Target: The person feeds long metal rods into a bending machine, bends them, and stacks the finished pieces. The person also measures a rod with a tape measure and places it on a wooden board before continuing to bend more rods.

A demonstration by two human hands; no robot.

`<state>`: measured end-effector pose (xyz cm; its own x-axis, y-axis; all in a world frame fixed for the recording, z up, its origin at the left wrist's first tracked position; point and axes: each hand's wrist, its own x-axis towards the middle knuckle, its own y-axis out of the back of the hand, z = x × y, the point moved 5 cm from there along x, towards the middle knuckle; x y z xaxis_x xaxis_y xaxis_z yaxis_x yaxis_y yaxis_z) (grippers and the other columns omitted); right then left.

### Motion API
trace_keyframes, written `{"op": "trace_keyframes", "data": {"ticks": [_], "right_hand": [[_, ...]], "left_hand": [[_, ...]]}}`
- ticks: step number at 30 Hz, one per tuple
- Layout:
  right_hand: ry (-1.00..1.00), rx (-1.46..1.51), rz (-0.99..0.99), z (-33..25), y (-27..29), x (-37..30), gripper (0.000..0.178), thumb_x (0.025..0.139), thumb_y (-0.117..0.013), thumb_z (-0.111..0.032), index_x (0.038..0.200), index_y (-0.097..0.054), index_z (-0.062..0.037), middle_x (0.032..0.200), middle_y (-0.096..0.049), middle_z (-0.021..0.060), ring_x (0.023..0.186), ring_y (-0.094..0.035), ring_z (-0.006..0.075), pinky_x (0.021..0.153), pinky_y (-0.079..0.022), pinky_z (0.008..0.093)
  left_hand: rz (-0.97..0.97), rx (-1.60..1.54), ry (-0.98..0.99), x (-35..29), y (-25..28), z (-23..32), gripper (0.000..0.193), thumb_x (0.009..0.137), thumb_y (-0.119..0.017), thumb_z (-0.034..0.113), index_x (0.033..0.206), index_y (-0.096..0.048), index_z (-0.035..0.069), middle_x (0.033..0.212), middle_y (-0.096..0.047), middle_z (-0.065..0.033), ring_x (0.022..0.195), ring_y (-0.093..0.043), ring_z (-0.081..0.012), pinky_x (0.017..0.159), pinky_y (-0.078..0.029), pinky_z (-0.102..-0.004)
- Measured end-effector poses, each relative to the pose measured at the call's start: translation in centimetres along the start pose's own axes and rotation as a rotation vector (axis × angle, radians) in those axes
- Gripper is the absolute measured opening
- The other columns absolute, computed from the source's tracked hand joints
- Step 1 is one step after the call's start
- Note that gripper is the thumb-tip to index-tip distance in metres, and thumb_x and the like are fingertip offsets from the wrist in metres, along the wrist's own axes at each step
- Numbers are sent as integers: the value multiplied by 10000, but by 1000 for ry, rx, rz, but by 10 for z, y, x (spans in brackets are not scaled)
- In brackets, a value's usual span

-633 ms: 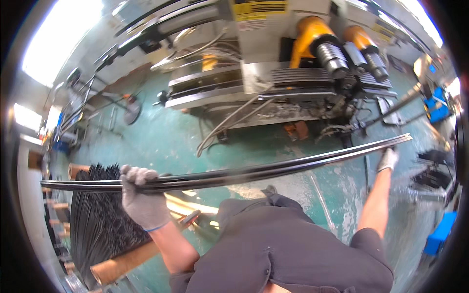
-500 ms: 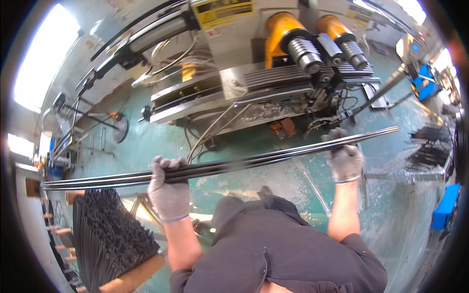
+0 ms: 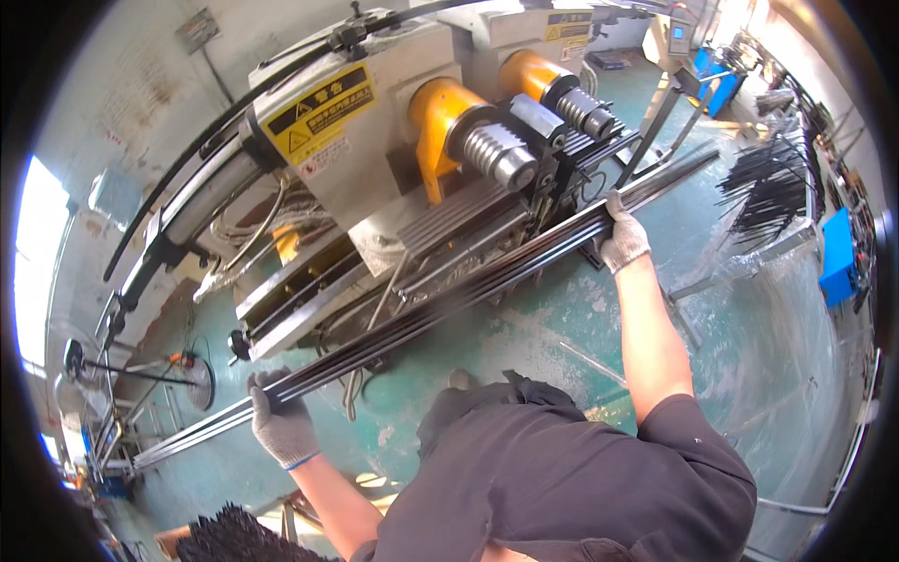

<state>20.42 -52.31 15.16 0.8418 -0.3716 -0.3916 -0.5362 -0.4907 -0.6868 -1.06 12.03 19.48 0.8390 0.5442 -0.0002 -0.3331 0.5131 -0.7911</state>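
A bundle of several long, thin dark metal rods [image 3: 449, 309] stretches across in front of me, tilted up toward the right. My left hand [image 3: 284, 426], in a pale knitted glove, is closed round the rods toward their left part. My right hand [image 3: 622, 238], gloved alike, grips them farther right, close to the machine's lower rails. Beyond the rods stands a large machine [image 3: 342, 201] with two orange housings [image 3: 438, 117] and ribbed metal rollers [image 3: 492, 150]. Part of the machine's bed is hidden behind the bundle.
A stack of dark rods [image 3: 239, 536] lies at the lower left. More dark rods [image 3: 763, 187] rest on a rack at the right, near a blue box [image 3: 836, 258]. A round-based stand [image 3: 195, 382] is on the green floor at left. Hoses [image 3: 354, 389] hang below the machine.
Both hands still grip the rods. The bundle has tilted more steeply, its right end higher and nearer the machine, its left end lower. The view has shifted, showing more of the machine.
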Motion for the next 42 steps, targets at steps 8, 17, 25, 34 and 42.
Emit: {"op": "trace_keyframes", "data": {"ticks": [8, 17, 25, 34, 42], "right_hand": [[160, -153, -68, 37, -64, 80, 243, 1019, -650, -244, 1170, -682, -56, 1005, -737, 68, 874, -711, 247, 841, -602, 414], [59, -197, -39, 64, -89, 102, 178, 956, -644, -204, 994, -720, -48, 875, -671, 45, 760, -618, 174, 668, -479, 323], [206, -332, -61, 69, -84, 115, 152, 957, -609, -187, 928, -682, -57, 823, -644, 32, 740, -620, 160, 671, -497, 310], [100, -290, -122, 61, -76, 112, 288, 1050, -612, -283, 1118, -726, -27, 997, -715, 42, 896, -675, 156, 796, -533, 306], [247, -548, -161, 55, -45, 123, 337, 1086, -589, -308, 1188, -701, -7, 1082, -722, 39, 987, -667, 130, 894, -526, 291]], "left_hand": [[285, 103, 250, 40, 8, -87, 313, 1079, -585, 252, 1191, -630, -36, 1144, -680, -171, 1093, -654, -312, 1036, -527, -445], [291, -34, 326, 60, -51, -176, 328, 1085, -551, 202, 1318, -607, -22, 1334, -653, -204, 1263, -612, -369, 1157, -472, -528], [205, -64, 434, 69, -105, -230, 337, 1082, -566, 275, 1249, -656, -4, 1272, -698, -169, 1216, -628, -336, 1132, -469, -478], [379, -59, 117, 85, -13, -134, 399, 1109, -506, 285, 1300, -629, -43, 1326, -672, -177, 1255, -617, -326, 1138, -477, -487], [163, 53, 229, 81, -52, -208, 369, 1099, -537, 255, 1345, -603, -13, 1395, -632, -175, 1308, -578, -320, 1185, -417, -474]]}}
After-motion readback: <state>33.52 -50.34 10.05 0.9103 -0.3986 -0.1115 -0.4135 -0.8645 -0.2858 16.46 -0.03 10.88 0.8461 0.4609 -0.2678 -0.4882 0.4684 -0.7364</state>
